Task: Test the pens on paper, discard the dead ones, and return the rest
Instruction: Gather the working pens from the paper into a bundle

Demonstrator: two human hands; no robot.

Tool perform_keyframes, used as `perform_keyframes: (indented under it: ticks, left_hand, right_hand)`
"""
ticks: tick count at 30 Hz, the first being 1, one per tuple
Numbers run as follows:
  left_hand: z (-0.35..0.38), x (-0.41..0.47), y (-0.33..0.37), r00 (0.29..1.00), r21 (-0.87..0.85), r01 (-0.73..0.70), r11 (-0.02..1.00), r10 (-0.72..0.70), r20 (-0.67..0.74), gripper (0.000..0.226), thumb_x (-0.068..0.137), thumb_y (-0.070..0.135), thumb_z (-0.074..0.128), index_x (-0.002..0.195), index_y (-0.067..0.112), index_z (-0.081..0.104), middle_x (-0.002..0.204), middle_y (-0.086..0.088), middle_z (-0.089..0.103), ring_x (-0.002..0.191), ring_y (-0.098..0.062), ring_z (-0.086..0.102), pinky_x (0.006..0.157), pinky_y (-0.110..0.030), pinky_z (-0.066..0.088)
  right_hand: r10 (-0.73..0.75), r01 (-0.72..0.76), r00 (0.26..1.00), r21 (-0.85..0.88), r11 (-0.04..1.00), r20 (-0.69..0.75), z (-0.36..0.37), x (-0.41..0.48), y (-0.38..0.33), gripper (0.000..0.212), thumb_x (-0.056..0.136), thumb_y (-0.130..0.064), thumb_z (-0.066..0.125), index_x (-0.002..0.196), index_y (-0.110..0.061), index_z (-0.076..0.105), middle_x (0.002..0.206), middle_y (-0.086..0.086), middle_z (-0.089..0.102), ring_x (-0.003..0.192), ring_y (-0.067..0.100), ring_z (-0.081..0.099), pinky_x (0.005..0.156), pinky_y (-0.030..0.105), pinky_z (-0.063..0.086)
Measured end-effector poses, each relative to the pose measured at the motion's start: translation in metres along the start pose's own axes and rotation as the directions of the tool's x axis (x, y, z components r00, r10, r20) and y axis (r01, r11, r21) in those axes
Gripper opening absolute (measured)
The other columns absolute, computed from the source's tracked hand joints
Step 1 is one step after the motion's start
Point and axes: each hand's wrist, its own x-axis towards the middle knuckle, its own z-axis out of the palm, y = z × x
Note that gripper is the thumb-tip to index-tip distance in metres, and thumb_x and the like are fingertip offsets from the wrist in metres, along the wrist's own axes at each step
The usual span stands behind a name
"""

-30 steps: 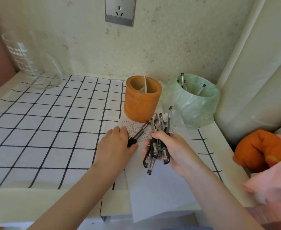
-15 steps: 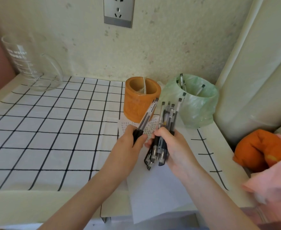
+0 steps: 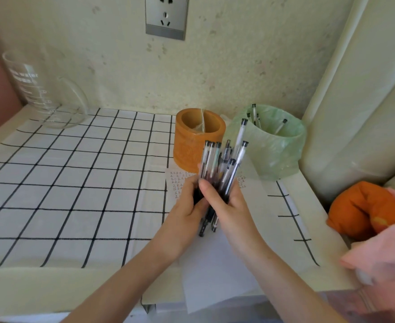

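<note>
Both hands clasp one bundle of pens [image 3: 222,164], clear barrels with black caps pointing up and away, held above the white paper [image 3: 217,264]. My left hand [image 3: 187,206] wraps the bundle's lower left side, my right hand [image 3: 226,203] grips it from the right. Small ink marks [image 3: 176,183] fill the paper's far end. Just beyond the pens stands the orange pen holder [image 3: 187,145], which looks empty. To its right a bin lined with a green bag [image 3: 273,145] holds several pens [image 3: 257,117].
A clear glass measuring jug [image 3: 40,89] stands at the back left on the checked cloth [image 3: 63,183]. An orange cushion [image 3: 364,210] and pink fabric [image 3: 387,264] lie off the table's right edge. A wall socket [image 3: 166,17] is above, and a cream curtain [image 3: 355,101] hangs at right.
My left hand lifted its single pen off the paper and brought it into the bundle in my right hand. Both hands now hold the bundle, raised and turned more upright.
</note>
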Motion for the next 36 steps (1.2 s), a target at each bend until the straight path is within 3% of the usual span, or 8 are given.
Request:
perform_keyframes:
  ticks: [6,10,14,17,22,26,30,36]
  left_hand:
    - [0.001,-0.009,-0.004,0.999,-0.004,0.001,1.000,-0.001,0.052,0.030,0.097,0.011,0.038,0.121,0.030,0.041,0.114,0.009,0.057,0.106,0.006,0.054,0.085,-0.010,0.044]
    - [-0.001,-0.007,-0.002,0.995,-0.039,0.019,0.999,-0.015,0.096,0.033,0.096,0.006,0.039,0.120,0.028,0.043,0.112,0.015,0.059,0.110,0.006,0.052,0.089,-0.012,0.044]
    - [-0.005,0.003,-0.007,0.996,-0.049,0.076,0.996,-0.073,0.044,0.036,0.076,0.029,0.054,0.111,0.036,0.048,0.100,0.021,0.061,0.109,-0.012,0.054,0.081,-0.026,0.049]
    - [-0.003,-0.008,0.001,0.983,0.034,0.071,0.997,-0.076,0.165,0.060,0.082,-0.004,0.053,0.127,0.029,0.032,0.119,0.012,0.054,0.111,0.000,0.054,0.087,-0.020,0.050]
    - [-0.005,-0.006,-0.006,0.988,0.079,0.089,0.993,-0.098,0.119,0.065,0.083,0.002,0.063,0.133,0.025,0.028,0.123,0.008,0.058,0.113,0.000,0.056,0.096,-0.034,0.048]
    - [-0.001,-0.007,-0.008,0.992,0.100,0.048,0.994,-0.059,0.113,0.061,0.085,0.003,0.062,0.133,0.024,0.032,0.124,0.013,0.056,0.117,0.004,0.050,0.098,-0.024,0.044]
    - [0.005,-0.007,-0.002,0.991,0.134,0.021,0.991,-0.039,0.131,0.063,0.086,-0.003,0.057,0.135,0.025,0.029,0.120,0.017,0.053,0.111,0.011,0.051,0.083,-0.007,0.044]
    - [0.006,-0.007,0.001,0.994,0.129,0.004,0.992,-0.018,0.109,0.068,0.081,-0.005,0.061,0.129,0.031,0.029,0.118,0.020,0.051,0.105,0.018,0.050,0.077,-0.001,0.040]
  right_hand:
    - [-0.006,0.007,1.000,-0.008,1.000,0.022,-0.002,0.001,0.007,0.029,0.082,-0.012,0.071,0.107,-0.022,0.062,0.096,-0.014,0.069,0.095,-0.006,0.064,0.076,0.007,0.045]
    - [-0.054,0.054,0.998,0.007,0.999,0.026,0.004,-0.002,0.007,0.031,0.087,-0.013,0.066,0.117,-0.015,0.061,0.107,-0.008,0.068,0.103,-0.001,0.063,0.082,0.010,0.046]
    - [-0.085,0.085,0.996,0.015,0.996,0.002,0.009,-0.003,0.005,0.030,0.089,-0.016,0.064,0.118,-0.017,0.058,0.108,0.001,0.067,0.104,0.007,0.064,0.084,0.016,0.048]
    - [-0.024,0.025,0.999,0.032,0.999,-0.034,0.010,-0.003,0.007,0.031,0.083,-0.020,0.069,0.111,-0.011,0.061,0.104,0.014,0.068,0.099,0.017,0.067,0.083,0.026,0.053]
    - [0.050,-0.046,0.996,0.066,0.997,-0.070,0.007,0.000,0.005,0.024,0.079,-0.009,0.074,0.102,-0.013,0.069,0.088,-0.001,0.075,0.088,0.008,0.071,0.072,0.017,0.053]
    - [0.007,-0.003,0.999,0.088,0.996,-0.049,0.006,-0.001,0.000,0.027,0.080,-0.002,0.071,0.097,-0.024,0.068,0.092,-0.004,0.075,0.091,0.003,0.069,0.073,0.010,0.049]
    - [-0.026,0.034,0.995,0.084,0.996,-0.092,0.007,-0.004,-0.004,0.018,0.080,-0.004,0.072,0.092,-0.017,0.071,0.088,0.002,0.074,0.083,0.000,0.069,0.069,0.007,0.047]
    - [-0.074,0.083,0.984,0.050,0.995,-0.160,0.004,-0.003,-0.006,0.022,0.086,-0.003,0.065,0.107,-0.010,0.069,0.092,-0.003,0.074,0.090,-0.002,0.066,0.082,0.018,0.053]
